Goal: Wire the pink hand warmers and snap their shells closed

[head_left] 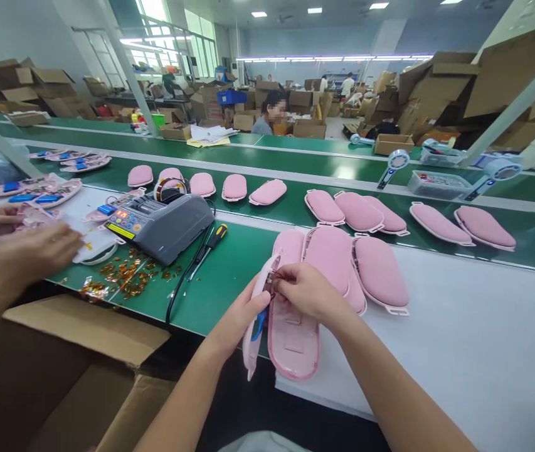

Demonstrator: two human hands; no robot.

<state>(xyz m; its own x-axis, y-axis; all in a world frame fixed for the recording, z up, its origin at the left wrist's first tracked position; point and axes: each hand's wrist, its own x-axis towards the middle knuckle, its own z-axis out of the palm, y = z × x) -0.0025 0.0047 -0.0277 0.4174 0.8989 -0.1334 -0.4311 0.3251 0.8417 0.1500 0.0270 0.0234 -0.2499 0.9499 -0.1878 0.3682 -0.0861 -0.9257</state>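
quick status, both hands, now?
Left hand: closed on the open pink shell half, held on edge.
Right hand: fingers pinched at the wiring inside the pink case; exact grip cannot be told.

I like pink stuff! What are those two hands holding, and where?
An opened pink case: the left hand grips its raised half's edge; the right hand pinches something small inside, near the top.

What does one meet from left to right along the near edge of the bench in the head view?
Co-worker's hand → grey tape dispenser → screwdriver → left hand holding pink shell half → right hand → stacked pink shells.
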